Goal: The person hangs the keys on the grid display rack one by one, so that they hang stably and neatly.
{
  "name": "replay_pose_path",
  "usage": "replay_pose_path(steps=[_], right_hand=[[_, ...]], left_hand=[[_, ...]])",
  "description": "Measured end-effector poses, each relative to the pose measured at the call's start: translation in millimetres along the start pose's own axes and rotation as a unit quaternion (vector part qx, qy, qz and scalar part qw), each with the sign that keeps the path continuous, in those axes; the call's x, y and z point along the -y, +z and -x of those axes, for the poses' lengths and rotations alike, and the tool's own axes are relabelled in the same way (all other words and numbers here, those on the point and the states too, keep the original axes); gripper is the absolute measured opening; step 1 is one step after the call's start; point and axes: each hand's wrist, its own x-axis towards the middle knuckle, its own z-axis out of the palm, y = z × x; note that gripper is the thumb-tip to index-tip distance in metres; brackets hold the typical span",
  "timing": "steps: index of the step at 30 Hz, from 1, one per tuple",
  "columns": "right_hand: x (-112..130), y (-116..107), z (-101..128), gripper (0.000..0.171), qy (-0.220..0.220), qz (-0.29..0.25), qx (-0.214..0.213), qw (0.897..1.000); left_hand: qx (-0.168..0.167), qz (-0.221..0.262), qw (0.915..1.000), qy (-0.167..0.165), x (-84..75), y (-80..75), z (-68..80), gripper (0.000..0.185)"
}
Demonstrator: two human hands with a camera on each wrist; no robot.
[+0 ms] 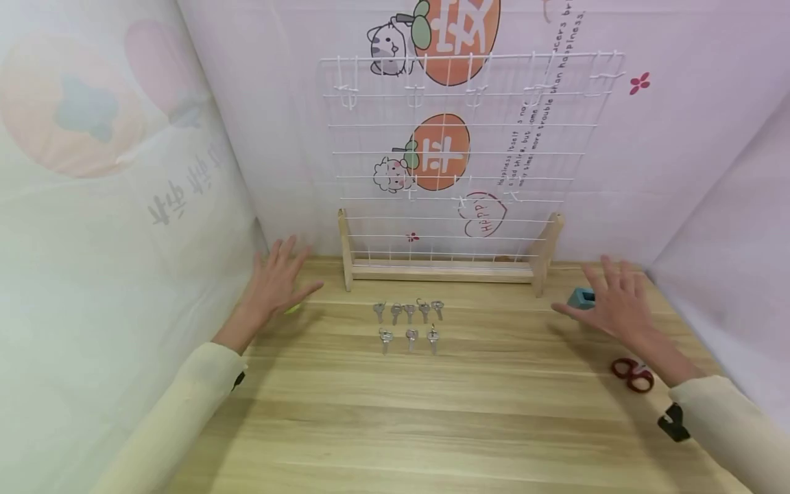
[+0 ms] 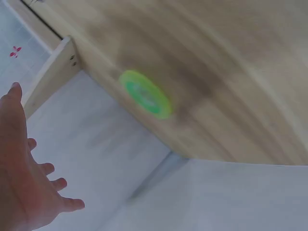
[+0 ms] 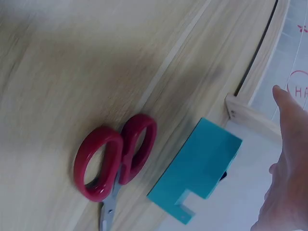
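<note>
Pale wooden counter [image 1: 469,405] before you: eight keys [image 1: 409,321] lie untouched between your hands, none hung on the wire rack [image 1: 459,165] beyond. Left hand [image 1: 276,280] and right hand [image 1: 617,300] hover spread wide, holding nothing.

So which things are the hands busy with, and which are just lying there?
Near the hands:
left hand over the green disc
right hand over the teal block

Just lying about:
keys
red scissors
wire rack
</note>
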Motion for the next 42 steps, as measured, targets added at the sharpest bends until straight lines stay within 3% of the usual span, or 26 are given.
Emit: replay_pose_path(steps=[5,9,12,15,21,28,31,37,42], right_hand=[[14.4,-2.8,-1.9,0.115,-0.010,-0.010,0.004,1.000],[29.1,-4.6,-2.7,0.114,-0.015,-0.038,0.007,0.999],[40.2,-5.4,-3.9,0.114,-0.023,-0.054,0.006,0.998],[51.5,-5.2,-6.4,0.114,-0.033,-0.058,0.010,0.998],[79.1,-1.8,-11.7,0.114,-0.056,-0.068,0.015,0.996],[117.2,8.3,-20.2,0.107,-0.094,-0.089,-0.008,0.992],[134.0,10.7,-24.7,0.106,-0.104,-0.083,0.005,0.991],[165.2,11.3,-34.9,0.104,-0.104,-0.102,0.031,0.989],[189.1,12.5,-41.6,0.099,-0.125,-0.133,0.029,0.983]], left_hand=[[0.007,0.003,0.9999,0.009,-5.2,-11.7,-19.5,0.087],[0.015,0.035,0.9993,0.005,-10.4,-22.7,-35.4,0.084],[0.009,0.080,0.9968,0.001,-15.3,-31.0,-47.2,0.084],[0.002,0.153,0.9883,-0.004,-20.0,-36.0,-58.9,0.083],[-0.011,0.299,0.9540,-0.014,-27.6,-40.8,-80.0,0.077],[-0.036,0.429,0.9000,-0.068,-32.0,-46.2,-94.8,0.069],[-0.032,0.457,0.8858,-0.075,-32.2,-45.3,-98.5,0.068],[-0.039,0.489,0.8684,-0.070,-32.7,-40.3,-108.7,0.064],[-0.032,0.535,0.8408,-0.074,-36.4,-36.7,-118.1,0.060]])
